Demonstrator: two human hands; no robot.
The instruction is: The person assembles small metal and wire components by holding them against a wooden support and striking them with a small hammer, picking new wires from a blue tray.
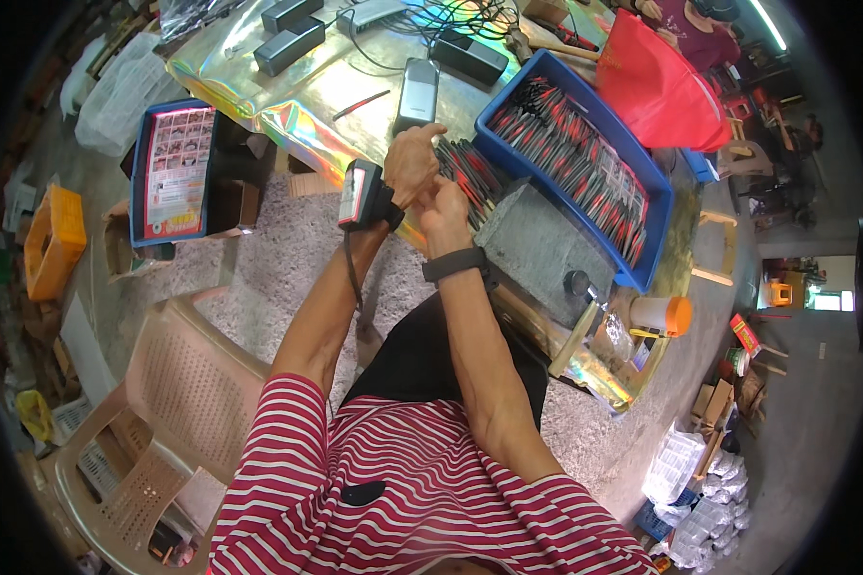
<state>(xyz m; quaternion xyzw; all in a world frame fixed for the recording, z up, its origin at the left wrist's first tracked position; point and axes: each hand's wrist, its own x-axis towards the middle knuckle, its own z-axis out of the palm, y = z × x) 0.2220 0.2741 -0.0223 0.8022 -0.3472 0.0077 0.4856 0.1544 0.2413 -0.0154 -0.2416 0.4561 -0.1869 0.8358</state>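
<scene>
My left hand (411,165) is over the table's near edge, back upward, fingers curled over and one finger pointing away to the right. Close against it is my right hand (447,217), its fingers bent together near the left palm. Whatever lies between the fingers is hidden. Strapped to my left wrist is a small boxy device (359,195) with a cable; a black band (455,264) circles my right wrist. Just right of the hands lies a row of slim black-and-red pieces (468,179). Beyond my left hand stands a grey-and-black box-shaped device (417,93).
A blue bin (520,154) packed with similar pieces stands right, beside a grey block (530,235). A red bag (657,86) and an orange-lidded container (664,315) are farther right. A thin red-and-black tool (361,104) lies leftward. A plastic chair (197,369) stands at left.
</scene>
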